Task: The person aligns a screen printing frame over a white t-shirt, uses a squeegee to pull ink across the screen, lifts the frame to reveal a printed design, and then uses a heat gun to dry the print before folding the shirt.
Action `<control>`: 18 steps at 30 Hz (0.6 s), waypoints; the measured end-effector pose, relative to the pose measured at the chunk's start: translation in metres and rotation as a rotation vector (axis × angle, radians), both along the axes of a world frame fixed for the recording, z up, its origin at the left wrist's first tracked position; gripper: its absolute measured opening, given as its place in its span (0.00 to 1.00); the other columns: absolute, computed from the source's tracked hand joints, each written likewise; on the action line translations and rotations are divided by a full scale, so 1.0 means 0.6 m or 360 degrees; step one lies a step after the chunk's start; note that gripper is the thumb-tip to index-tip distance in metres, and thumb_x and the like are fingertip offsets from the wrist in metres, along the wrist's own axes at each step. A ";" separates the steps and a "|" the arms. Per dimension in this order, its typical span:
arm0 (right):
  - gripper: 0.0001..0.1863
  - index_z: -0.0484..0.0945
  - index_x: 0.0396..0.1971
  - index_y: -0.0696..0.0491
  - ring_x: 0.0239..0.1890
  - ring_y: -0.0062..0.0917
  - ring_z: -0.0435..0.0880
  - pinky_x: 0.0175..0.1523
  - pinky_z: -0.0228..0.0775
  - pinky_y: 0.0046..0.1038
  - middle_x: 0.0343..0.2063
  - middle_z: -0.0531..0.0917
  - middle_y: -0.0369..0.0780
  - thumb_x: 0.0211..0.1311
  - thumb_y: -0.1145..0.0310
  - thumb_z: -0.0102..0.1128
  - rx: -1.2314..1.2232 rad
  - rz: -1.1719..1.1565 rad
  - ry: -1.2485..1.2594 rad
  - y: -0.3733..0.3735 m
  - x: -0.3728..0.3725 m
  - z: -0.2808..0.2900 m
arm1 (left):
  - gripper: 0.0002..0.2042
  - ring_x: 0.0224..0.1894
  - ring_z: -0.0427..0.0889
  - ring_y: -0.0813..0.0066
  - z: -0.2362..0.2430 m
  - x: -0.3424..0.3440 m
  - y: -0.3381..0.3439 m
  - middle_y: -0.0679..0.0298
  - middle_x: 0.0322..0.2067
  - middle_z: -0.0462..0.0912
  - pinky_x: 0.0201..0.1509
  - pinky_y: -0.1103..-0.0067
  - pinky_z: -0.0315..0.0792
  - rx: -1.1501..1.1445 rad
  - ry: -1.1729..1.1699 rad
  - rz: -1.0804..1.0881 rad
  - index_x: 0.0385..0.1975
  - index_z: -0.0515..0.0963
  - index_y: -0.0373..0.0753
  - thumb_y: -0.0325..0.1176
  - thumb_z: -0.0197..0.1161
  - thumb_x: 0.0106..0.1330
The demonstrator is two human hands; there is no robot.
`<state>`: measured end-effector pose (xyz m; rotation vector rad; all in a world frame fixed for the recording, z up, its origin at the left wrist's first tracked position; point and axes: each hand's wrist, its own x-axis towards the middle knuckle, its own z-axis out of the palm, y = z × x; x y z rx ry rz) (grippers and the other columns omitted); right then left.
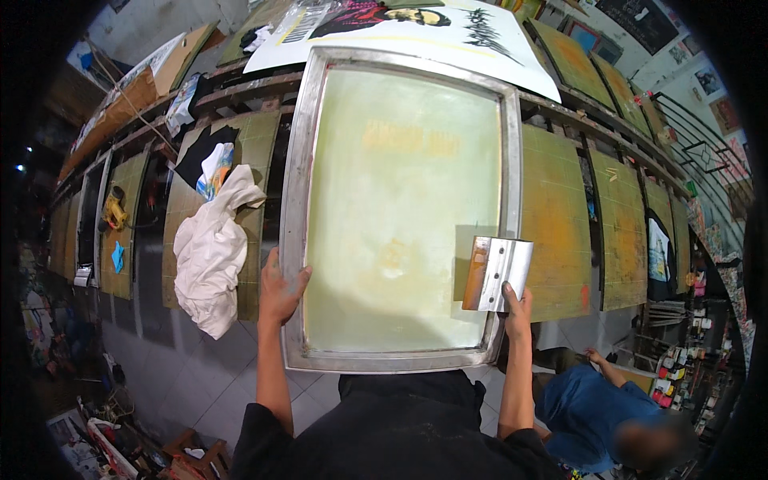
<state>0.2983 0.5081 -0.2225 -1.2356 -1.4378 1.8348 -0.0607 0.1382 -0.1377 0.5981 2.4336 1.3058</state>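
A large rectangular screen-printing frame of grey metal with a pale yellow-green mesh (400,208) lies flat across the long bench of yellow-green padded boards (556,216), its near edge overhanging the bench just in front of the person. The left hand (280,290) grips the frame's left rail near the near corner, fingers curled over the metal edge and thumb on the inside. The right hand (518,308) is closed around the handle of a short squeegee with a shiny metal holder and a brownish blade (496,274), holding it upright on the mesh just beside the frame's right rail. Left of the frame, a crumpled white cloth (210,252) lies on the bench, with a small white and blue garment (214,170) just beyond it. Further left, a yellow tool (116,212) rests on another board. At the far edge of the frame lies a white poster with black and red graphics (416,32). At the near right, below bench level, another person in a blue shirt (592,400) is crouched on the tiled floor (184,376).
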 end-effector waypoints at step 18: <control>0.33 0.78 0.58 0.66 0.52 0.28 0.83 0.58 0.74 0.31 0.51 0.85 0.46 0.69 0.52 0.75 0.0360 0.0002 -0.0241 0.407 0.407 0.036 | 0.25 0.46 0.90 0.57 -0.033 0.400 0.435 0.45 0.45 0.89 0.51 0.67 0.82 0.0344 -0.0103 -0.0086 0.58 0.72 0.27 0.29 0.74 0.65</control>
